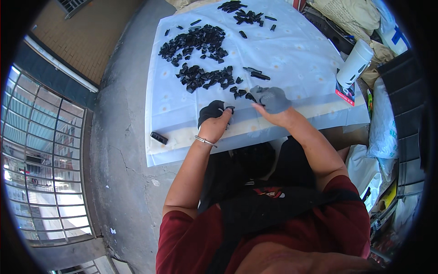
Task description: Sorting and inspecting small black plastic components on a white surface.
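loads of black pieces (205, 36) left heaped, one's seemingly pinched in left hand (213, 116), finished count and right hand (272, 100) grip can't be told

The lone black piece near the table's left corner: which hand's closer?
Left. The left hand is ahead and right of the black piece; the right hand, farther right.

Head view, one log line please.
left hand: gloved, grip unclear | right hand: gloved, by black piece | white tablecloth: black piles farther out
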The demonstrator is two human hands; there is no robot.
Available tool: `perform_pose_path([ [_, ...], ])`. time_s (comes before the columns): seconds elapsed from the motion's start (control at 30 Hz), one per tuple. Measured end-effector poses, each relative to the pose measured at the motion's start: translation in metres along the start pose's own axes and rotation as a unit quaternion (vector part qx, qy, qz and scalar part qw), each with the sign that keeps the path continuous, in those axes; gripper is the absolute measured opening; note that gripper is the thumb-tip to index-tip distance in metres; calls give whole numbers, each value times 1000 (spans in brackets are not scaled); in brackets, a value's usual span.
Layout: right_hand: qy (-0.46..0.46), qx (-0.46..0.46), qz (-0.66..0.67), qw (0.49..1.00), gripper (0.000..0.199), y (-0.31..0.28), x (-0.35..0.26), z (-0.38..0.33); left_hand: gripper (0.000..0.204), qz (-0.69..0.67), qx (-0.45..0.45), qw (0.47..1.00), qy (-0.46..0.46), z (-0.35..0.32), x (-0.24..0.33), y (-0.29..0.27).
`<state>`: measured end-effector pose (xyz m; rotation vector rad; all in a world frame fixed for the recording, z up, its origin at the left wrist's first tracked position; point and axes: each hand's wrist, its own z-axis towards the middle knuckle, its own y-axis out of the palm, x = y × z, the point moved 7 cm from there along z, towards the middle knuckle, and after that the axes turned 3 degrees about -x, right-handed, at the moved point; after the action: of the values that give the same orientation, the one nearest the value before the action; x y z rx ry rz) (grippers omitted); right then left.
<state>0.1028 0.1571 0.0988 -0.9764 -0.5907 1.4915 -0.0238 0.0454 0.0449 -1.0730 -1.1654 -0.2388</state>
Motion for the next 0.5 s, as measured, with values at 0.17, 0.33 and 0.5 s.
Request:
perform_pose_path([
  [0.17,50,-57,67,995,23,9,-22,-13,20,-204,-70,976,-17,-17,2,17],
  [0.33,-75,40,120,989,19,6,-39,-21,24,-218,-98,970,-38,-28,1,29],
  [0.5,19,-70,146,987,18,9,-43,-20,25,-278,-104,952,-79,-38,1,33],
])
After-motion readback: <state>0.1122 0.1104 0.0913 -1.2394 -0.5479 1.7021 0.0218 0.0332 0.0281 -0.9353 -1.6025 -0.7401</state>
